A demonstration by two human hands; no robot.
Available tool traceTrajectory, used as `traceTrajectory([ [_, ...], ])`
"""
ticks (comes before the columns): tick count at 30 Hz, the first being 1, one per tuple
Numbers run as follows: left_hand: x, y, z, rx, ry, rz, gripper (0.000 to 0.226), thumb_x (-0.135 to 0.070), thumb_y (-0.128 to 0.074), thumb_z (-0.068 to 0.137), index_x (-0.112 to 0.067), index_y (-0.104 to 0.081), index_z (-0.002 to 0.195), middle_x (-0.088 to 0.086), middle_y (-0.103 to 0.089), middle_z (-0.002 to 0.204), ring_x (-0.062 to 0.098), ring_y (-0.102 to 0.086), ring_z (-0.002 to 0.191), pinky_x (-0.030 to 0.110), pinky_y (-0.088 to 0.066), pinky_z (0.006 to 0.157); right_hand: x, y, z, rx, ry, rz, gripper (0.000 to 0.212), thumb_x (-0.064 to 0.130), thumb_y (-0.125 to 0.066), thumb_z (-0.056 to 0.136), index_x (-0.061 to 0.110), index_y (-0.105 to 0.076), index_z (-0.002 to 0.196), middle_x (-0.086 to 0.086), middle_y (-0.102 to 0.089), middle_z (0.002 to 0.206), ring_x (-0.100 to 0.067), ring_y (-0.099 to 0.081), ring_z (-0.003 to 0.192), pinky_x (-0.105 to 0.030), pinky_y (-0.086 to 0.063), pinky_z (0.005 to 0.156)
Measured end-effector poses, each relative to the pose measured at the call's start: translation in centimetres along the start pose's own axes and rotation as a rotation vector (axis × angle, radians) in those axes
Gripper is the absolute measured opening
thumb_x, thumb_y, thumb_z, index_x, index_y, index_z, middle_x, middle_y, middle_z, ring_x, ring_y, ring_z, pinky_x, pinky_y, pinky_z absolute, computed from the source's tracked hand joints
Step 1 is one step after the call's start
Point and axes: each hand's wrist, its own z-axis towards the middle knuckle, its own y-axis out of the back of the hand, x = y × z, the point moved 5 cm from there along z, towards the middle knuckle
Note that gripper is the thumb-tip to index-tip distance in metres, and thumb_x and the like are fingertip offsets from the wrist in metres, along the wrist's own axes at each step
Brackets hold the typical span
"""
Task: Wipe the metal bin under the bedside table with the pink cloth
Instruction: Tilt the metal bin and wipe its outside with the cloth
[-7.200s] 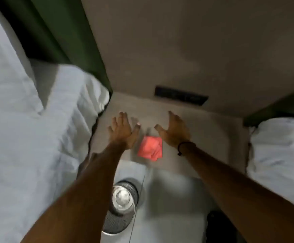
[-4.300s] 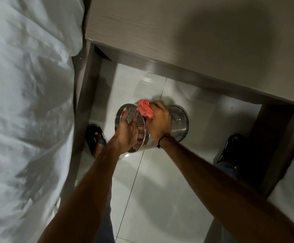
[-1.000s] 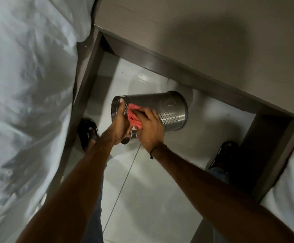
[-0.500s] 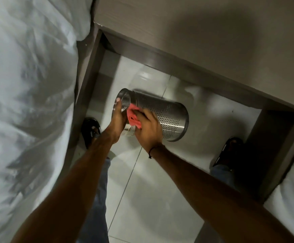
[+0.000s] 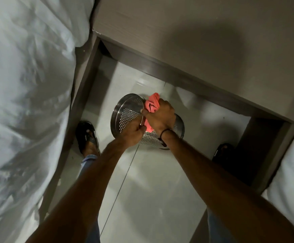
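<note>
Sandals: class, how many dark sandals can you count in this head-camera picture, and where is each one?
2. One sandal is on the floor tile left of the metal bin, beside the bed frame. The other sandal is right of the bin, in shadow, only partly visible.

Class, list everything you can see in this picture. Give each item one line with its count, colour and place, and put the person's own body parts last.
Bin: one, silver perforated metal, tipped on its side, held over the floor in front of the table.
Cloth: one, pink, bunched against the bin's rim.
Bedside table: one, grey-brown, top of picture.
Bedding: white, on the left; another white piece at the right edge.
Floor: pale glossy tiles, centre.
Sandals: two, black, on the feet either side of the bin.
Wristband: one, black, right wrist.
Left hand: one, gripping the bin's rim.
Right hand: one, closed on the cloth.
</note>
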Motion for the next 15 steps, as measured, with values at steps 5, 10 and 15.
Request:
traceTrajectory([
  [5,-3.9,-2.5,0.1,-0.048,-0.163,0.160,0.055,0.003,-0.056,0.098,-0.001,-0.044,0.151,0.022,-0.074,0.115,0.037,-0.073,0.098,0.052,-0.061,0.094,-3.3,2.7,-0.4,-0.185,-0.135,0.171,0.038,0.044,-0.080,0.062,0.019,-0.068,0.088,0.002,-0.068,0.083,-0.014,-0.060,0.068,-0.023,-0.047,0.064],
  [10,-5.2,-5.9,-1.1,-0.071,-0.247,0.477,0.043,-0.004,-0.066,0.093,0.001,-0.059,0.135,0.024,-0.076,0.114,0.041,-0.073,0.104,0.051,-0.059,0.090,-7.6,3.8,-1.1,-0.266,-0.202,0.248,0.028,0.033,-0.081,0.066,0.014,-0.068,0.081,0.000,-0.068,0.076,-0.016,-0.063,0.065,-0.026,-0.054,0.061],
  [15,-3.5,-8.3,-2.5,-0.173,-0.407,0.712,0.045,0.002,-0.077,0.083,0.009,-0.069,0.127,0.019,-0.082,0.095,0.029,-0.078,0.072,0.035,-0.065,0.065,-10.2,2.7,-1.9,-0.214,-0.214,0.267,0.017,0.024,-0.080,0.071,0.017,-0.066,0.076,0.002,-0.065,0.072,-0.015,-0.059,0.063,-0.021,-0.049,0.061],
])
